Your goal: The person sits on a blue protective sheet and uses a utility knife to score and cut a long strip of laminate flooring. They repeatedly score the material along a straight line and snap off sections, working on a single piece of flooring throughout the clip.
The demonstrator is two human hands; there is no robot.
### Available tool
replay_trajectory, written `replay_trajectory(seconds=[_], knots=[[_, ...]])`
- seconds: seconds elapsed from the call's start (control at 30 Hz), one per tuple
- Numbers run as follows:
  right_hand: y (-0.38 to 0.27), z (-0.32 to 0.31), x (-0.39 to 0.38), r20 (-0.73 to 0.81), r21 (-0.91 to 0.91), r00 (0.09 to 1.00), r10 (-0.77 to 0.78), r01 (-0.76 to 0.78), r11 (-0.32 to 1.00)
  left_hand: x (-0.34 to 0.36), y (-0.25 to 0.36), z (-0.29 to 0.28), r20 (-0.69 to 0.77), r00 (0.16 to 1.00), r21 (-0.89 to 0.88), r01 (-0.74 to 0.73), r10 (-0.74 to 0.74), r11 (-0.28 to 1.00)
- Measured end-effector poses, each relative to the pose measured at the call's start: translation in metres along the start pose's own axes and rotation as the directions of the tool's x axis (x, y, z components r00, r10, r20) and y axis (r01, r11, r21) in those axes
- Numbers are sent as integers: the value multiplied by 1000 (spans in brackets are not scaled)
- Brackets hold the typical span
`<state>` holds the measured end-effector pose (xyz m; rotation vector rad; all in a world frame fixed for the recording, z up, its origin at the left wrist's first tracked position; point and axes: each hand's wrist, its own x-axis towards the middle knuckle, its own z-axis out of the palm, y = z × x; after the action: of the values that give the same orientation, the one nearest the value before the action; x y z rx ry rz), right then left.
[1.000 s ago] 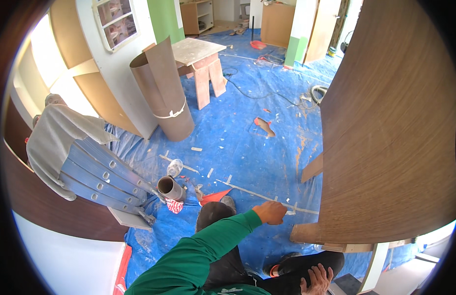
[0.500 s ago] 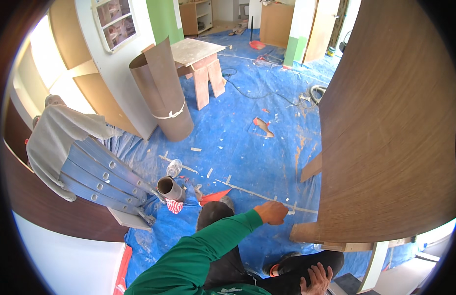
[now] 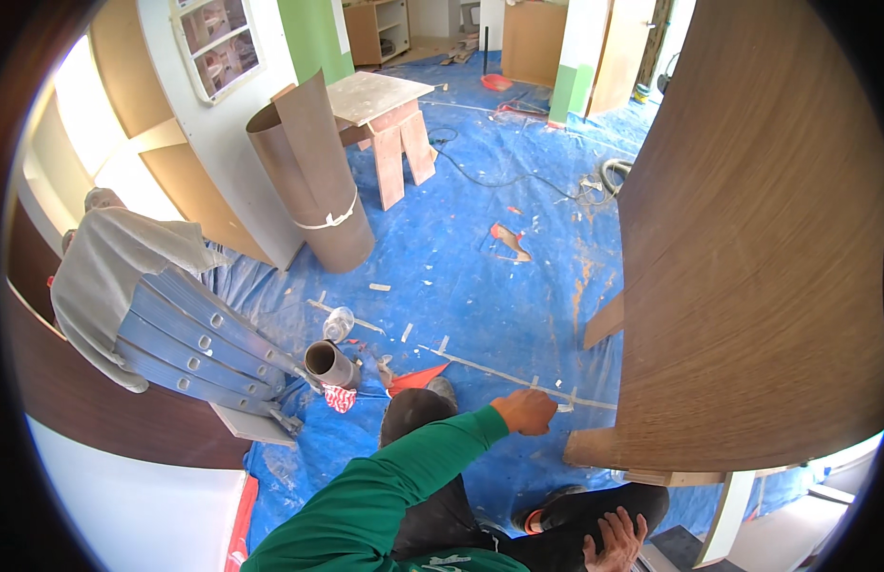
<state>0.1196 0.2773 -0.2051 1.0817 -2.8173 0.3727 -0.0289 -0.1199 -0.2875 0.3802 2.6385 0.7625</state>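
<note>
My left hand (image 3: 524,412), at the end of a green sleeve reaching across my raised knee, is closed above the blue sheeting; whatever it may hold is hidden. My right hand (image 3: 614,540) rests on my dark-trousered leg, fingers apart and slightly curved. Just right of my left hand stands a large curved wood-veneer panel (image 3: 747,286) on timber supports (image 3: 723,510). A cardboard tube (image 3: 323,360) with a red-and-white cloth (image 3: 339,398) at its base stands left of my knee, near a clear plastic item (image 3: 338,324).
A metal ladder (image 3: 194,343) draped with grey cloth leans at left. A tied roll of brown sheet (image 3: 313,181) stands beside a small work table (image 3: 380,95). A cable and hose (image 3: 609,176) lie on the blue floor sheeting (image 3: 480,324). Cabinets (image 3: 375,29) and doors stand at the back.
The room has shifted very slightly in the view. Both my hands stay in the same places and shapes, with nothing visibly taken hold of or let go.
</note>
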Motion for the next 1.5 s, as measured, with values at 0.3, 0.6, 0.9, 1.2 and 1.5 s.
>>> replay_trajectory(seconds=[0.3, 0.6, 0.9, 1.2, 1.5], knots=[[1, 2, -1, 1, 1, 1000, 4, -4, 1000, 0, 3, -4, -10, 1000, 3, -16, 16, 1000], [1, 2, -3, 12, 0, 1000, 3, -3, 1000, 1, 0, 1, -18, 1000, -2, -10, 10, 1000], [-2, -2, 1, 23, -7, 1000, 2, -2, 1000, 1, 0, -1, 15, 1000, 6, -4, 4, 1000], [-2, -1, 1, 7, -8, 1000, -6, 6, 1000, -4, 4, -5, -19, 1000, 5, -11, 11, 1000], [-3, -2, 1, 14, 2, 1000, 7, -7, 1000, 2, -5, 8, -46, 999, -2, -20, 20, 1000]])
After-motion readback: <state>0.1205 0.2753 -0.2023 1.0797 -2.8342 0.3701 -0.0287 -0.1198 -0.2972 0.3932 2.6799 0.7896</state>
